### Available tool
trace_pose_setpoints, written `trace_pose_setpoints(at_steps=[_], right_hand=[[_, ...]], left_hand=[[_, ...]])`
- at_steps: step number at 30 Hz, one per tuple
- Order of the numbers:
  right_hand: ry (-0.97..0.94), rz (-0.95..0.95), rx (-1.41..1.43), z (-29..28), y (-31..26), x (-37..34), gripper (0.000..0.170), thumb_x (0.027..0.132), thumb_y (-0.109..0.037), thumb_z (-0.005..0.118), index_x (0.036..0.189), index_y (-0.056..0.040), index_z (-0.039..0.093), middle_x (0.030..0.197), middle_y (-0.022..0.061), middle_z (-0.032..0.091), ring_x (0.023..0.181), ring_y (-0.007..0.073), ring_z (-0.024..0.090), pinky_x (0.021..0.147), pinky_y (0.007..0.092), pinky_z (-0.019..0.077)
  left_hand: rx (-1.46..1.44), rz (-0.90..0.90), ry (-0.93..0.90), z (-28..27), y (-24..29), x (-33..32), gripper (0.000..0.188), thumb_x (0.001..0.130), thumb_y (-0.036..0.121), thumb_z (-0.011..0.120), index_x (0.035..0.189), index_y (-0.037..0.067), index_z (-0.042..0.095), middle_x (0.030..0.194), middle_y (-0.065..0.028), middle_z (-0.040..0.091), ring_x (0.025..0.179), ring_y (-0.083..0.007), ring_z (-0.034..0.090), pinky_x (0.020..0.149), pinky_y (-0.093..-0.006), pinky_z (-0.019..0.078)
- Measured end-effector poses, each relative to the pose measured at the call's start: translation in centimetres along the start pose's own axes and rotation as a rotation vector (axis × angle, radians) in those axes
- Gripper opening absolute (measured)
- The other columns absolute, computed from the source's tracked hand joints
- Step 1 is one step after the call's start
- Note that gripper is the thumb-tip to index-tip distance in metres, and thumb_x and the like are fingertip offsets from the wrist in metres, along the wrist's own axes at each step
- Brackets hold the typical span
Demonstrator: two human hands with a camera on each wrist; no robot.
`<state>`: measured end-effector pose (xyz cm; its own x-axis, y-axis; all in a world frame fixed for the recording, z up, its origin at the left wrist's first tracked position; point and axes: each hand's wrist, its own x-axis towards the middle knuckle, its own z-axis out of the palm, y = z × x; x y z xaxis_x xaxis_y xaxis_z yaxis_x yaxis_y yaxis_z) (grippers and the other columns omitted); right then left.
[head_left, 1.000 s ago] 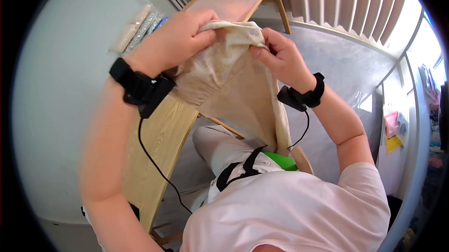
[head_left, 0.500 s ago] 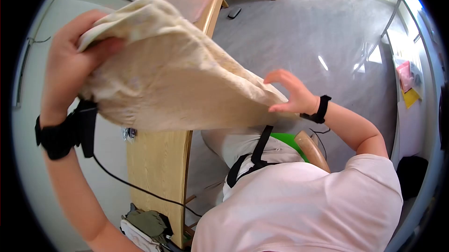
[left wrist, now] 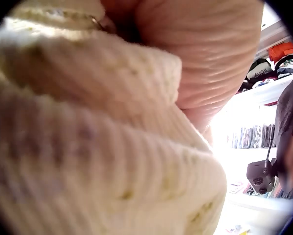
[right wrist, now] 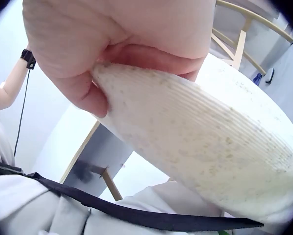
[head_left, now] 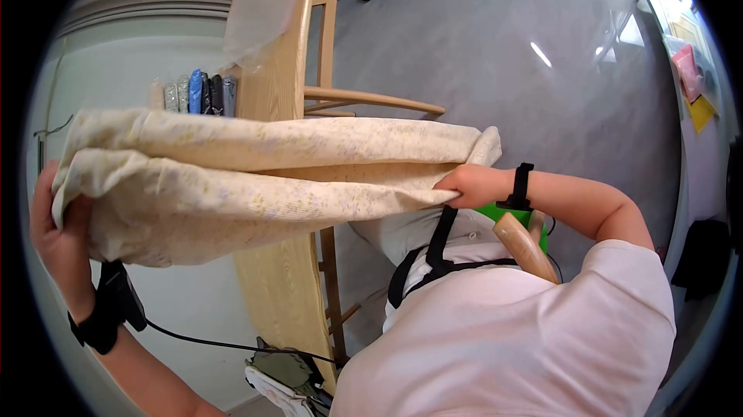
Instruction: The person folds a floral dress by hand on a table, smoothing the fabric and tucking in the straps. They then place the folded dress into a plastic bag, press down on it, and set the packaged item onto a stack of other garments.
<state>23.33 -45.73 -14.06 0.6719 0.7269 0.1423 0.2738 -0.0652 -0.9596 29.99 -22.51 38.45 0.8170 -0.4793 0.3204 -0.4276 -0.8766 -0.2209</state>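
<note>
A cream ribbed cloth [head_left: 309,204] with a small floral print is stretched sideways in front of the body in the head view, with a long fold along it. At its left end the left hand [head_left: 66,243] grips the edge, thumb on the near side. The right hand [head_left: 480,185] pinches the near edge by the other end. Up close in the right wrist view, the right hand [right wrist: 122,44] has thumb and curled fingers on the cloth [right wrist: 185,132]. Bunched cloth [left wrist: 102,132] fills much of the left wrist view, beside the left hand [left wrist: 200,54].
Behind and under the cloth runs a wooden table [head_left: 282,301]. Packaged rolls [head_left: 195,92] stand by the wall. Folded garments [head_left: 282,374] lie at the lower left. A wooden chair arm [head_left: 526,247] and green seat are beside the body. Shelves [left wrist: 249,203] hold clothes.
The left hand has moved far left and lower with its end of the cloth. The right hand, spread half a second ago, now pinches the edge. The cloth has gone from bunched to stretched out.
</note>
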Motion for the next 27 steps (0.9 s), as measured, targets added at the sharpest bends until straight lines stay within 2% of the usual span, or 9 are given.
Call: trace_pose_setpoints(at_steps=[4,6,9,11,14,15,20,25,27], right_hand=[[0.113,0.033,-0.076,0.7,2.5,-1.5,0.02,0.085,-0.017,0.056,0.102,-0.0062,0.056,0.081,0.0202,0.061,0.075,0.04,0.059,0.069,0.0446,0.0472],[0.113,0.111,0.01,1.5,2.9,-2.4,0.02,0.088,-0.016,0.053,0.106,-0.0075,0.055,0.092,0.0213,0.061,0.082,0.04,0.059,0.073,0.0456,0.0461],[0.217,-0.034,0.111,2.1,4.2,-3.1,0.022,0.087,-0.01,0.052,0.108,-0.0078,0.055,0.099,0.0216,0.057,0.093,0.0382,0.056,0.079,0.0449,0.0443],[0.458,0.038,-0.182,0.3,4.9,-2.7,0.023,0.081,-0.006,0.054,0.104,-0.0063,0.058,0.095,0.0153,0.052,0.098,0.0356,0.051,0.086,0.0422,0.0429],[0.617,0.073,-0.197,-1.4,5.0,-2.5,0.022,0.08,-0.006,0.055,0.101,-0.0053,0.059,0.101,0.0147,0.054,0.099,0.0349,0.052,0.085,0.0424,0.043],[0.743,-0.058,-0.305,-1.6,5.5,-2.2,0.019,0.079,-0.006,0.057,0.097,-0.0052,0.06,0.098,0.0143,0.058,0.094,0.0343,0.054,0.08,0.0422,0.0444],[0.807,0.067,-0.291,-1.7,7.3,-2.5,0.012,0.074,-0.007,0.061,0.086,-0.0053,0.064,0.079,0.0133,0.062,0.08,0.0341,0.058,0.073,0.0413,0.0473],[0.721,0.41,-0.52,-1.6,7.9,-3.9,0.015,0.068,-0.007,0.065,0.082,-0.0117,0.069,0.108,0.0098,0.06,0.103,0.0303,0.054,0.084,0.0384,0.0451],[0.784,0.366,-0.624,-1.4,8.3,-4.3,0.016,0.067,-0.008,0.066,0.081,-0.0134,0.07,0.116,0.0088,0.057,0.11,0.0304,0.05,0.088,0.0389,0.0427]], left_hand=[[0.014,-0.015,0.015,-1.9,-3.0,-0.8,0.038,0.084,0.002,0.063,0.12,-0.001,0.054,0.115,-0.0068,0.058,0.104,-0.016,0.054,0.093,-0.0275,0.0397],[0.005,-0.067,0.032,-2.0,-3.5,-1.5,0.039,0.085,0.0,0.061,0.122,-0.001,0.052,0.118,-0.0077,0.057,0.107,-0.0162,0.053,0.095,-0.028,0.039],[-0.052,-0.088,-0.02,-2.2,-3.4,-2.2,0.039,0.086,0.0,0.06,0.124,-0.001,0.051,0.12,-0.0075,0.056,0.108,-0.0157,0.052,0.095,-0.0284,0.0386],[-0.014,-0.069,0.002,-2.4,-3.1,-1.9,0.039,0.087,0.0,0.06,0.125,-0.001,0.051,0.12,-0.0077,0.056,0.107,-0.0159,0.052,0.095,-0.0284,0.039],[-0.02,-0.08,0.096,-2.2,-2.8,-2.6,0.039,0.088,0.005,0.06,0.125,-0.001,0.051,0.119,-0.0073,0.057,0.105,-0.014,0.053,0.092,-0.0256,0.0403],[-0.002,-0.066,0.084,-2.4,-3.0,-2.7,0.04,0.088,0.005,0.06,0.126,-0.001,0.05,0.12,-0.0079,0.057,0.106,-0.0143,0.053,0.093,-0.026,0.04],[0.088,0.006,0.104,-2.6,-2.6,-3.3,0.041,0.088,0.002,0.059,0.127,-0.001,0.049,0.123,-0.0091,0.056,0.109,-0.0158,0.052,0.095,-0.0273,0.0393],[0.013,0.019,0.14,-4.0,-1.3,-5.6,0.04,0.088,-0.001,0.056,0.127,-0.001,0.049,0.125,-0.0099,0.054,0.11,-0.0186,0.052,0.096,-0.0304,0.0394],[-0.045,0.036,0.171,-4.7,-0.4,-6.9,0.036,0.092,0.001,0.052,0.128,-0.002,0.048,0.123,-0.0105,0.055,0.109,-0.0198,0.053,0.095,-0.0299,0.0397]])
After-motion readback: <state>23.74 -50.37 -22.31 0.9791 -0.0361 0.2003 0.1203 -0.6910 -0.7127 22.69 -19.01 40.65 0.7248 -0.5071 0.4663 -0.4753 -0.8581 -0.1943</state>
